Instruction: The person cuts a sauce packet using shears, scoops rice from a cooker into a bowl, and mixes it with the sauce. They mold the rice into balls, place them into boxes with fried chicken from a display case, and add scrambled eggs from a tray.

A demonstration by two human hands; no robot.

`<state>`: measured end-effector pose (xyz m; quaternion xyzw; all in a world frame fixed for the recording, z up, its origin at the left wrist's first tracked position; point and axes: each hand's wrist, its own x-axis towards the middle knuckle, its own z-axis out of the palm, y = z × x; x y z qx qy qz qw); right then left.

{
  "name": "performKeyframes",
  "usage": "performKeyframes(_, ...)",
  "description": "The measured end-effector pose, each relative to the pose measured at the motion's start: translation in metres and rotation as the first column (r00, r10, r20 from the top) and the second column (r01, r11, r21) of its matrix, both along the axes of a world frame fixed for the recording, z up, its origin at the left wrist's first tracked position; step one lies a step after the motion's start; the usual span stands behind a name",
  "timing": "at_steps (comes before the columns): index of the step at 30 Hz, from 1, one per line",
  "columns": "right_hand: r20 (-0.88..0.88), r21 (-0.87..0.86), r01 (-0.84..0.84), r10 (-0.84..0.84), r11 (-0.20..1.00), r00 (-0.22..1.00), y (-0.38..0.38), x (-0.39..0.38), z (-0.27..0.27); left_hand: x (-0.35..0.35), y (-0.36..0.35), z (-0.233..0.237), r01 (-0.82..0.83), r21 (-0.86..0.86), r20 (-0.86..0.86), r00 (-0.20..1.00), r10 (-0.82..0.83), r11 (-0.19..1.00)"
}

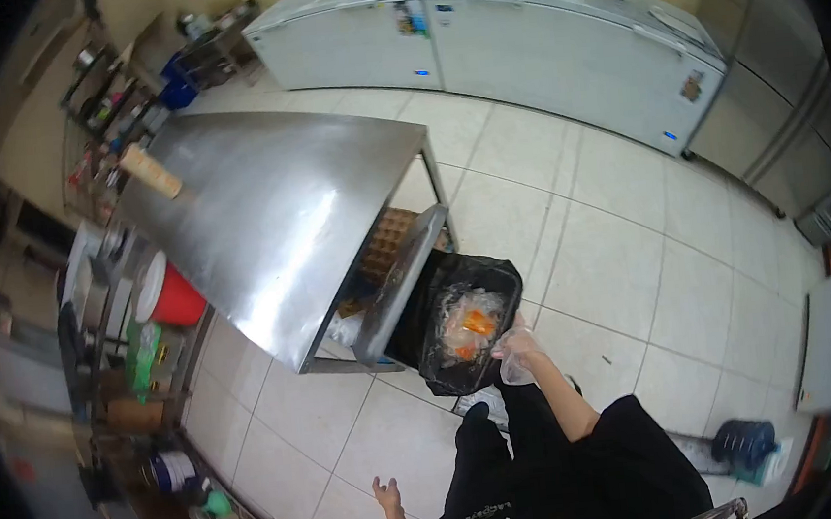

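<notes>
My right hand (519, 341) is at the right rim of a black-lined trash bin (514, 279). Its fingers are curled round a thin clear plastic piece (516, 371), a bag or a glove, that hangs below them. Inside the bin lies crumpled clear plastic with orange scraps (478, 323). The bin's grey lid (400, 286) stands tilted up against the table's edge. Low over the floor, my left hand (389, 496) holds nothing, and its fingers are apart.
A steel table (262, 204) stands ahead to the left, with egg trays (394, 242) beneath. White chest freezers (537, 61) line the back. At left are shelves and a red bucket (177, 295); a blue water jug (743, 443) is at lower right.
</notes>
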<state>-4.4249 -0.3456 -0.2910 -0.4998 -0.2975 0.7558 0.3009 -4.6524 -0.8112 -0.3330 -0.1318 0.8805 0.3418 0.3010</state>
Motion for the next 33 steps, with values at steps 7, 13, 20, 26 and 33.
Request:
performKeyframes(7, -0.321, -0.118, 0.106, -0.139, 0.987, 0.937, -0.122, 0.191, 0.193, -0.023, 0.249, 0.244, 0.502, 0.83, 0.017, 0.412, -0.911, 0.242)
performKeyframes(13, -0.079, 0.145, 0.808, -0.807, 0.571, 0.585, -0.342, 0.377, 0.221, 0.23, 0.402, 0.432, -0.718, 0.579, -0.424, 0.14, -0.895, -0.386)
performKeyframes(20, -0.033, 0.06, 0.998, -0.999, -0.029, -0.027, -0.612, 0.491, 0.182, 0.665, 0.308, 0.44, -0.919, 0.029, -0.737, -0.285, -0.612, 0.393)
performKeyframes(26, -0.1, 0.067, 0.956, -0.956, -0.284, -0.277, -0.735, 0.672, 0.252, 0.929, 0.086, 0.427, -0.48, 0.288, -0.381, -0.851, -0.361, 0.828)
performKeyframes(33, -0.089, 0.193, 0.857, -0.879, -0.477, -0.469, -0.858, 0.985, 0.198, 1.225, -0.073, 0.323, 0.451, 0.829, 0.495, -0.867, -0.061, 0.33)
